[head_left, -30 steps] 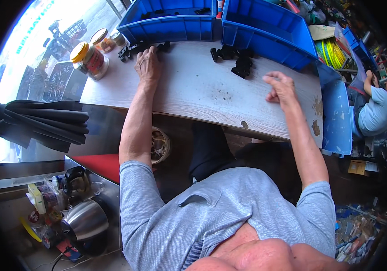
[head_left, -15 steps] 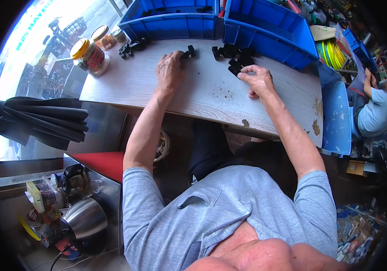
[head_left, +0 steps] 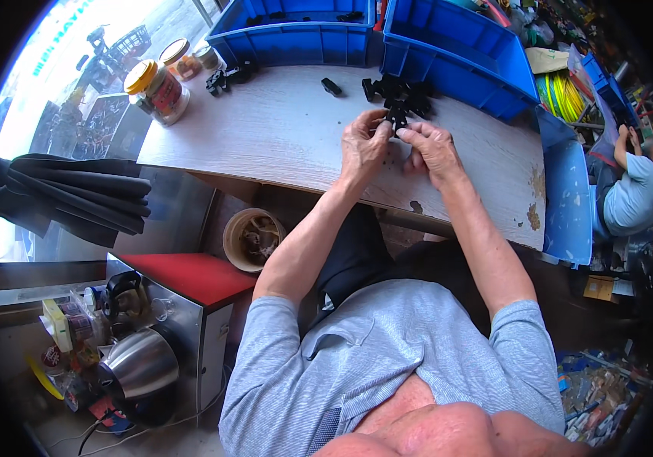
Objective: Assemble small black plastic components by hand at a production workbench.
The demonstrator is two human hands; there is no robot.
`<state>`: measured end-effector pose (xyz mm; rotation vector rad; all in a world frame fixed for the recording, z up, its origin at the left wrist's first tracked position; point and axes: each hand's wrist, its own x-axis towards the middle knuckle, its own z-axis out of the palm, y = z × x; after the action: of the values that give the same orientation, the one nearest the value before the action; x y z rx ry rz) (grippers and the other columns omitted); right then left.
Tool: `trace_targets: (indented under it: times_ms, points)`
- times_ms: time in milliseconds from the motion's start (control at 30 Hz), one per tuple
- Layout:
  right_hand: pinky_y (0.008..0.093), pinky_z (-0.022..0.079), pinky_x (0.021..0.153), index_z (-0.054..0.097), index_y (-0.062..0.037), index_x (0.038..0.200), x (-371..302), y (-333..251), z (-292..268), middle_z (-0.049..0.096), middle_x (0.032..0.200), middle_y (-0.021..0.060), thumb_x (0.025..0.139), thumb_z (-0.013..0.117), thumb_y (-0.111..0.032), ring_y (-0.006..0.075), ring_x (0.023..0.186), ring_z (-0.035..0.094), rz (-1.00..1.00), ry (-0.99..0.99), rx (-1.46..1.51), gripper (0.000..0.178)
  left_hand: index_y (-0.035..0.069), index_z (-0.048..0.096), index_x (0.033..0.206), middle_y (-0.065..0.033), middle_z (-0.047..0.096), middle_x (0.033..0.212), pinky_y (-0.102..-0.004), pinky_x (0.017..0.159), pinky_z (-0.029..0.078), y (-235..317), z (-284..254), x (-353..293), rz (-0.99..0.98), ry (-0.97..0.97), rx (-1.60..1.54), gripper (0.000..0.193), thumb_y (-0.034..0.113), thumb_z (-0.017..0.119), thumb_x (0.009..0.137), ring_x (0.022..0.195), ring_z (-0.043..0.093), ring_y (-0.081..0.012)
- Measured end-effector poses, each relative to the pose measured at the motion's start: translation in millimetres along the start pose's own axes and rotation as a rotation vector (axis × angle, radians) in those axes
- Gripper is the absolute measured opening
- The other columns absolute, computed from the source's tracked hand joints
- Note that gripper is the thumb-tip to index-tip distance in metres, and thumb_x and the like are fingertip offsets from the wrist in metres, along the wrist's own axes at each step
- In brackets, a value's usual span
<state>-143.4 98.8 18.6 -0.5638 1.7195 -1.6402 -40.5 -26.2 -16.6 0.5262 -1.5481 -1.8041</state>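
My left hand [head_left: 364, 146] and my right hand [head_left: 432, 151] meet at the middle of the table, with fingers bent and pinched around a small black plastic part [head_left: 396, 116]. Its exact kind is too small to make out, and fingertips cover some of it. Just beyond lies a pile of similar black parts [head_left: 410, 97]. One single black part [head_left: 331, 87] rests apart on the tabletop, left of that pile. Another cluster of black parts [head_left: 227, 78] sits at the far left, by the jars.
Two blue bins [head_left: 296, 46] [head_left: 456, 72] stand along the table's back edge, the left one holding black parts. Jars [head_left: 157, 93] stand at the left end of the worn table [head_left: 281, 145]. A bucket [head_left: 235, 259] is below. Another person [head_left: 631, 186] sits at right.
My left hand has moved right, away from the single black part, to join my right hand. My right hand has stayed near the pile, slightly lower. Both now hold one black part.
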Motion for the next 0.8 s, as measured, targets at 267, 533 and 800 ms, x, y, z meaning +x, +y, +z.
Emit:
trace_targets:
  times_ms: [267, 533, 800]
  points:
    - [0.0319, 0.057, 0.046, 0.07, -0.0024, 0.093, -1, 2, 10, 0.061, 0.068, 0.0015, 0.088, 0.077, -0.015, 0.0083, 0.047, 0.052, 0.092, 0.028, -0.013, 0.016, -0.003, 0.066, 0.121, -0.0105, 0.071, 0.108, -0.0305, 0.074, 0.061, 1, -9, 5, -0.01, -0.101, 0.077, 0.027, 0.008, 0.065, 0.097, 0.094, 0.07, -0.016]
    - [0.0355, 0.056, 0.045, 0.066, -0.0038, 0.097, -5, -15, 18, 0.06, 0.067, 0.0038, 0.083, 0.072, -0.007, 0.0129, 0.048, 0.055, 0.219, 0.136, -0.212, 0.016, 0.008, 0.073, 0.111, -0.0146, 0.07, 0.101, -0.0413, 0.079, 0.057, 14, -12, -4, 0.567, -0.185, 0.816, 0.028, 0.0, 0.067, 0.085, 0.091, 0.07, -0.037]
    - [0.0356, 0.054, 0.042, 0.067, -0.008, 0.12, 4, -14, 6, 0.062, 0.069, 0.0082, 0.08, 0.068, -0.005, 0.0164, 0.048, 0.06, 0.16, 0.014, -0.308, 0.04, 0.009, 0.071, 0.112, -0.0133, 0.07, 0.104, -0.0434, 0.078, 0.057, 19, -9, -11, 0.619, -0.2, 0.85, 0.029, 0.001, 0.066, 0.085, 0.092, 0.069, -0.036]
